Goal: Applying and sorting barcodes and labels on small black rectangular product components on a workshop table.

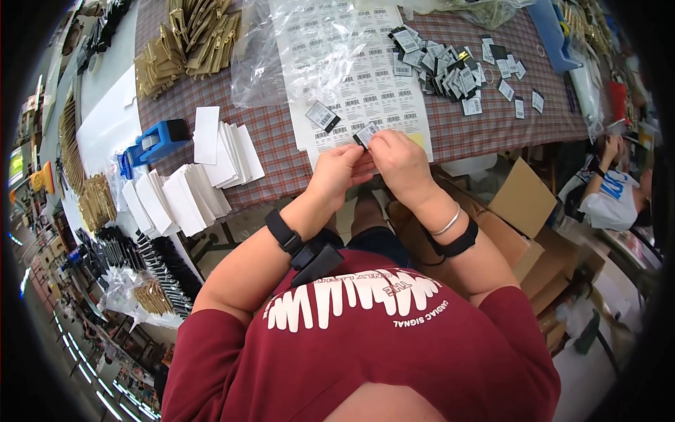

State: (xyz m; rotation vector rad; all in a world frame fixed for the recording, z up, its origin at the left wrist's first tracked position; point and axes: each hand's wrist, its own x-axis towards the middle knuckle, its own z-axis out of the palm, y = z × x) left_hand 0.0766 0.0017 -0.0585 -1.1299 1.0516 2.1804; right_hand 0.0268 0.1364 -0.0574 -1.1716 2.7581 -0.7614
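My left grip (342,171) and right grip (401,162) pinch one tag (366,132) together, above the label sheets (383,81) on the tabletop (276,141). One second tag (322,117) lies on the sheets; the heap (446,72) rightward overlaps beyond counting.

The left forearm (242,266) and right forearm (481,254) slant inward from bent elbows; the left hand (342,166) points its fingers rightward; the right hand (401,160) curls, its fingertips pinched; both hands sit close together before the body.
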